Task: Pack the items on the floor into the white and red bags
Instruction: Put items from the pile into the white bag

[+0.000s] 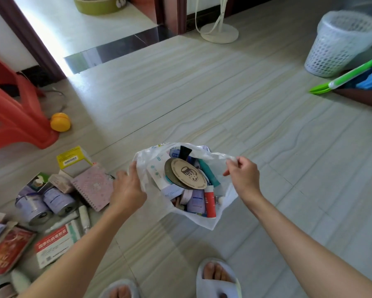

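A white plastic bag (204, 220) hangs open in front of me over the floor. My left hand (128, 188) grips its left rim and my right hand (244, 175) pinches its right handle. Inside lie a round brown coaster (190, 176), a red tube (209, 203), a teal tube and several small bottles. On the floor at the left lie a pink spiral notebook (93, 186), two purple cans (46, 203), a yellow box (73, 160), a white and red medicine box (54, 245) and a red packet (6, 252).
A red plastic stool (13, 117) and a yellow ball (60, 122) stand at the left. A white mesh bin (339, 44) and a green-handled tool (348, 76) are at the far right. A fan base (219, 34) stands at the back. My slippered feet (218, 278) are below.
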### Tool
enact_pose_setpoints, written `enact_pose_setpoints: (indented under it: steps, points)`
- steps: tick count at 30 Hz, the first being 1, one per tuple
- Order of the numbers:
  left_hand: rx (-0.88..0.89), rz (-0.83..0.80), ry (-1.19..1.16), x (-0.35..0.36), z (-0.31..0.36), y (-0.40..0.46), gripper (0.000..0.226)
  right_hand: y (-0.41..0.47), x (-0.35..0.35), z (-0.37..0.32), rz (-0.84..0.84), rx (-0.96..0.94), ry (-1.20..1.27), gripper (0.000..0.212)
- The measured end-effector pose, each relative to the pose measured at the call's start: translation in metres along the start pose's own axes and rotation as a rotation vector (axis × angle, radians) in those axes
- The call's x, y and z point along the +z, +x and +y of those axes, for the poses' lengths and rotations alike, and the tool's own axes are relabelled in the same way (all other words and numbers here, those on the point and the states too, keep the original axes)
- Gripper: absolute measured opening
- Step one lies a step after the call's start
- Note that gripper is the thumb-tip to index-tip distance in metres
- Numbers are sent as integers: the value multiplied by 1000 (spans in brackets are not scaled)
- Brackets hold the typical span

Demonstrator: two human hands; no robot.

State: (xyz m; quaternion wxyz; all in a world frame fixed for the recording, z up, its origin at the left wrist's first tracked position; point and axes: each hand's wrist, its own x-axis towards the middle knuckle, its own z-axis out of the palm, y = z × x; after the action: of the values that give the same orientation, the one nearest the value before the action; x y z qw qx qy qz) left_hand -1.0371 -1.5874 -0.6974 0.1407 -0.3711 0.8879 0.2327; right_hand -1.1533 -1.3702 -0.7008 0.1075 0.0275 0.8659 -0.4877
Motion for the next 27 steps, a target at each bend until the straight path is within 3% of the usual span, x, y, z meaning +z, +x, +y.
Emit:
enact_pose_setpoints:
  steps: [4, 7, 10, 13, 17, 22, 27]
  points:
    - [-118, -281, -432, -29, -8, -11, 8, -5, -5, -39, -97, -17, 177, 19]
    - [-80, -298, -753, -60, 0, -23, 20, -6, -4, -66, -156, -122, 115, 21]
    - [-36, -217, -983, -96, 13, -28, 26, 15, -5, -112, -133, -216, 110, 23]
    - [-25, -102, -1054, -115, 19, -31, 21, 34, -7, -139, -83, -212, 179, 25]
    - [-95, -137, -1147, -101, 6, -40, 17, 19, -7, -115, -195, -212, 68, 9]
    - [-121, -194, -1081, -81, -1, -47, 18, -2, -8, -91, -242, -203, -58, 28]
    - [-16, -193, -1010, -91, -3, -62, 15, -23, -23, -103, -319, -92, -62, 37]
